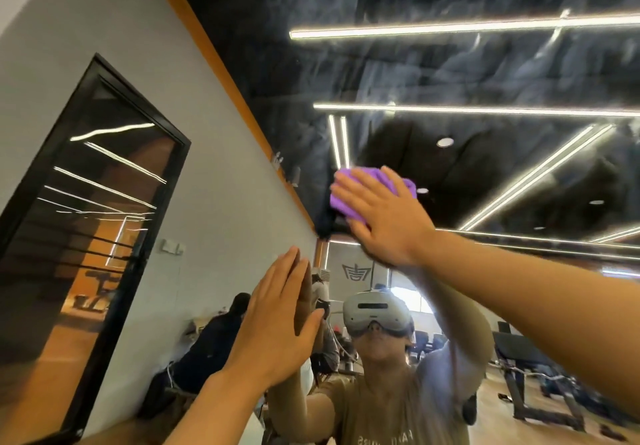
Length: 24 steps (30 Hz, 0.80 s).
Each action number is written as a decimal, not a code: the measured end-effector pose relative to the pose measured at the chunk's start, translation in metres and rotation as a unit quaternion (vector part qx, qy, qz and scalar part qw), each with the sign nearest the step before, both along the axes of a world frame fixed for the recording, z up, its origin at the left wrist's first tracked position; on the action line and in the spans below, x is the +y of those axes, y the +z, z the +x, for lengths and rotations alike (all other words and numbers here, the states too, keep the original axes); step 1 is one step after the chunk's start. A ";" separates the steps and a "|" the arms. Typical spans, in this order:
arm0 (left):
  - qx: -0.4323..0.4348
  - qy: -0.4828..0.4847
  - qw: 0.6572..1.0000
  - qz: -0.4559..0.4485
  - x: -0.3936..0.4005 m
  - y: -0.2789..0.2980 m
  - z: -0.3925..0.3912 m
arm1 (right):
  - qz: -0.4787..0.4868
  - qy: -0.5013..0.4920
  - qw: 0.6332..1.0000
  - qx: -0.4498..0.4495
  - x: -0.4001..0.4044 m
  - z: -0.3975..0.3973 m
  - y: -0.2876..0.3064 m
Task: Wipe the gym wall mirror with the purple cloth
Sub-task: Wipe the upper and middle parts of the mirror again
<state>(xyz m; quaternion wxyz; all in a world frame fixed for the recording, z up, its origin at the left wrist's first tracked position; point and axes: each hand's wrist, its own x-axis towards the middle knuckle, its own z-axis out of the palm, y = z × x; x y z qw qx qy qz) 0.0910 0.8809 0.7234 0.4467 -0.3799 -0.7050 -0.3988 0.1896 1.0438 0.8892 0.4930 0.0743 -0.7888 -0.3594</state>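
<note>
Our left hand (277,316) lies flat, fingers straight, against the mirror (485,74). Higher up, our right hand (384,216) presses the purple cloth (341,199) to the glass with straight fingers. Soft and light, it should bunch easily; a broad palm steadies it.

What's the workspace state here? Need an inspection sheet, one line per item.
Surface: wall mirror, hazy smears across upper glass.
Job's things: purple cloth, flat against the mirror.
Clutter: nothing seen.
Hands: right hand presses cloth with straight fingers; left hand flat on glass, holds nothing.
Cables: nothing seen.
Surroundings: grey wall with orange trim and black-framed window on the left; gym benches and people reflected.
</note>
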 end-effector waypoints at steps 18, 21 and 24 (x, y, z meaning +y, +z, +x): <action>0.019 -0.009 0.998 -0.061 -0.025 0.001 -0.011 | -0.040 -0.049 0.996 0.057 -0.029 -0.025 0.081; 0.027 0.005 0.997 -0.067 -0.026 -0.001 -0.014 | -0.049 -0.047 0.996 0.065 -0.033 -0.028 0.067; 0.021 0.050 0.997 -0.059 -0.030 -0.002 -0.013 | -0.021 -0.013 0.999 0.037 -0.027 -0.024 0.028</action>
